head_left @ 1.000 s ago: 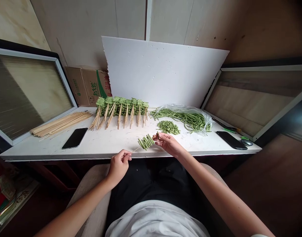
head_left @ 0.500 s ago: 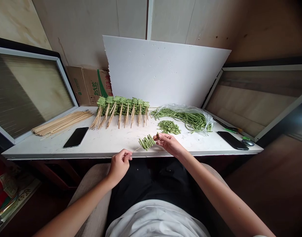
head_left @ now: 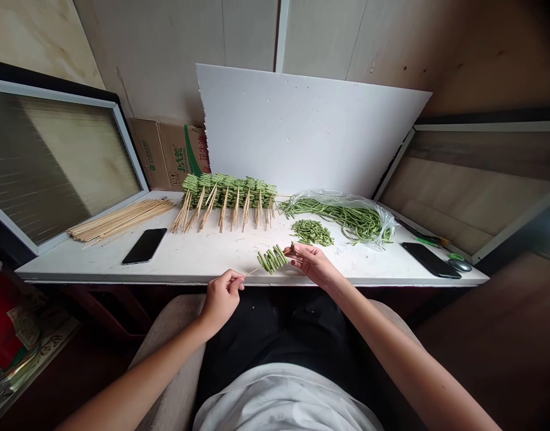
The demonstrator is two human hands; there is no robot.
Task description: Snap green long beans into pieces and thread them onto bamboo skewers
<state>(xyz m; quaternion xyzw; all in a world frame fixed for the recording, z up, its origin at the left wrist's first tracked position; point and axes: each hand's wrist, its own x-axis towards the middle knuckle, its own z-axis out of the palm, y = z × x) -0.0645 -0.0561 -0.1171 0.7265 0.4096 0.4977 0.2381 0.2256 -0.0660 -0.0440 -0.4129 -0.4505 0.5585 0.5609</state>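
Observation:
My left hand (head_left: 221,299) is closed around the bare lower end of a wooden skewer (head_left: 253,272). Several short green bean pieces (head_left: 272,260) are threaded crosswise on that skewer, above the table's front edge. At the skewer's far end, my right hand (head_left: 311,262) pinches one more green bean piece (head_left: 293,245) at the tip. Just behind the right hand lies a small pile of cut bean pieces (head_left: 313,232). Long uncut green beans (head_left: 356,220) spill from a clear plastic bag behind it.
Finished bean skewers (head_left: 227,191) are stacked at the back, sticks towards me. Loose bare skewers (head_left: 122,220) lie at the left near a phone (head_left: 144,246). Another black phone (head_left: 430,260) is at the right. A white foam board (head_left: 311,131) and a cardboard box (head_left: 160,154) stand behind.
The whole view has shifted slightly, so everything sits a little further right. Both hands keep their hold, the right still pinching a bean piece at the skewer's tip.

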